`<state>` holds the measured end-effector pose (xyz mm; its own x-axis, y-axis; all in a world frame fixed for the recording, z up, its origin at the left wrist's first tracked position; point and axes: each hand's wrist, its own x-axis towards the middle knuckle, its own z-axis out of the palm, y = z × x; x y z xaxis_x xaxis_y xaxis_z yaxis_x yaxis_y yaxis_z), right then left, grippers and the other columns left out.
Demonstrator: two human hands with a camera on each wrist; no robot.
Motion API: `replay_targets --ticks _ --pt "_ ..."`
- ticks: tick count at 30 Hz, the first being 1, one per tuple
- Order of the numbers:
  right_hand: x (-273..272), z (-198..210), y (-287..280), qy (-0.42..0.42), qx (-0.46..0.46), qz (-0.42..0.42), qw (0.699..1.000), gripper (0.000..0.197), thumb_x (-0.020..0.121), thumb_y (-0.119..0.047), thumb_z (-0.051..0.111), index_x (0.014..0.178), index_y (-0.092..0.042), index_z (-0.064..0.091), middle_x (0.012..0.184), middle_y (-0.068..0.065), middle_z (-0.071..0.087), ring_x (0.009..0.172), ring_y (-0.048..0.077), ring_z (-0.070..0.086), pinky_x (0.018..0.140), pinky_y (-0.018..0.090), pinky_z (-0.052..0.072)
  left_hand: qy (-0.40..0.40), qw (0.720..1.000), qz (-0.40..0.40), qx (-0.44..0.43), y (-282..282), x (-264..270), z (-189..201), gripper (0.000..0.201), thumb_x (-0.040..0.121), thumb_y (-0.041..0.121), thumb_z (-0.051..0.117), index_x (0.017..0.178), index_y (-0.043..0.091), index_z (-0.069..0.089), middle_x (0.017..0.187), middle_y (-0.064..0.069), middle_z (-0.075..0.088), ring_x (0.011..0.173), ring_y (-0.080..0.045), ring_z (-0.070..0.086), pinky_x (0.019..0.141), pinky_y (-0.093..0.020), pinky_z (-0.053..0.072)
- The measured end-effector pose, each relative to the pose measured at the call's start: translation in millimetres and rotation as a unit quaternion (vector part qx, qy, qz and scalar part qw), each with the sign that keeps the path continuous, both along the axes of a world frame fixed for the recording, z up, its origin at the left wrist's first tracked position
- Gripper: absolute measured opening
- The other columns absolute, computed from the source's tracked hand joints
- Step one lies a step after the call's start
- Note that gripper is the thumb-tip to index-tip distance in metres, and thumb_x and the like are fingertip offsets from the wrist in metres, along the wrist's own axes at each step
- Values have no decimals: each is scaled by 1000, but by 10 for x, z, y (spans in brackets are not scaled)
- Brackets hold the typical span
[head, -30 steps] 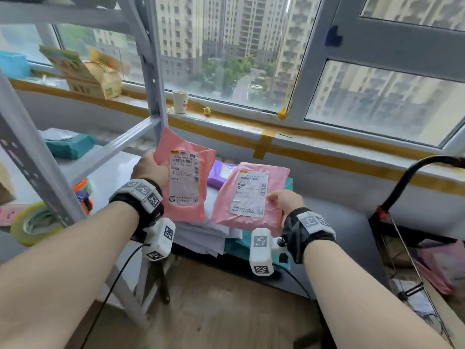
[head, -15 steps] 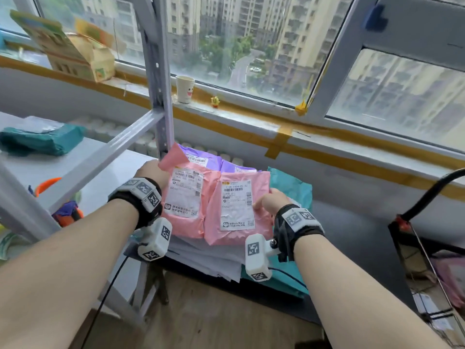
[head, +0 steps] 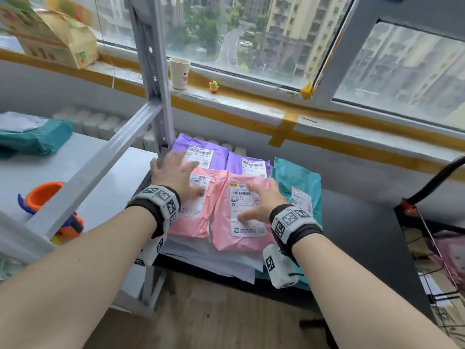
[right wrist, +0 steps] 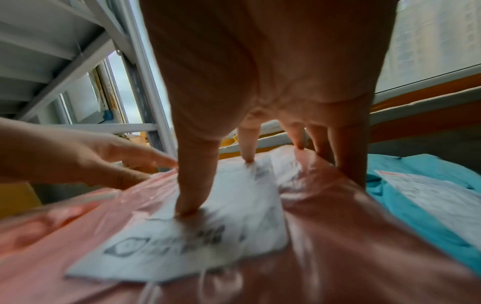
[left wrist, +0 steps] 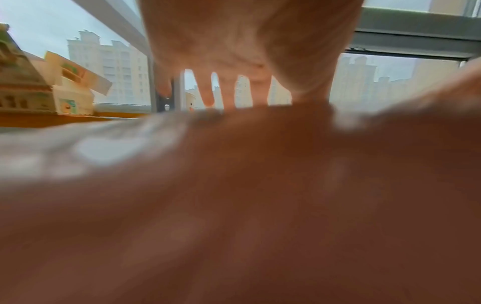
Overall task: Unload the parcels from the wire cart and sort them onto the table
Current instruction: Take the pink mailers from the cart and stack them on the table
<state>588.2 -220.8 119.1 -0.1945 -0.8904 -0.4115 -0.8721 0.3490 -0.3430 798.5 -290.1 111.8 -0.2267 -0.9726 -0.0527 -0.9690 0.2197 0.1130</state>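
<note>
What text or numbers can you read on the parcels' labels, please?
"2100 E004" tops the white label of the right-hand pink plastic parcel.
"E004" stands lower on that label.
"44" shows on the left-hand pink plastic parcel, its other print blurred.
The labels on the two purple plastic parcels and the teal plastic parcel are too small to read.
</note>
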Motion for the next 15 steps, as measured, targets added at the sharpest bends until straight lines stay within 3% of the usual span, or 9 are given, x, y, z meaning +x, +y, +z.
replay_targets --ticks 3,5,9,15 --pt "26 -5 -54 23 50 34 998 112 60 -46 84 148 -42 15 157 9 -11 142 37 21 113 52 28 12 993 -68 96 -34 -39 -155 76 74 68 57 140 34 38 153 0 24 141 -24 21 115 -49 19" --pt "52 4 -69 41 71 46 996 115 61 -47 84 148 -43 9 157 11 -13 142 36 24 113 49 30 10 988 -64 143 -48 -40 -295 85 74 69 56 145 30 31 154 -3 22 142 -28 18 117 -47 16" --pt "127 -63 -111 58 93 47 993 119 60 -48 85 149 -41 6 156 15 -17 141 38 24 113 50 29 3 986 -36 165 -26 -53 -449 88 78 68 54 149 33 17 159 -4 7 146 -32 3 118 -49 4" --pt "192 -220 -168 77 104 33 991 123 56 -49 86 149 -41 5 155 18 -19 141 40 24 110 55 32 -4 983 -26 183 -32 -103 -490 89 79 67 55 150 31 15 158 -9 6 144 -36 5 117 -49 7"
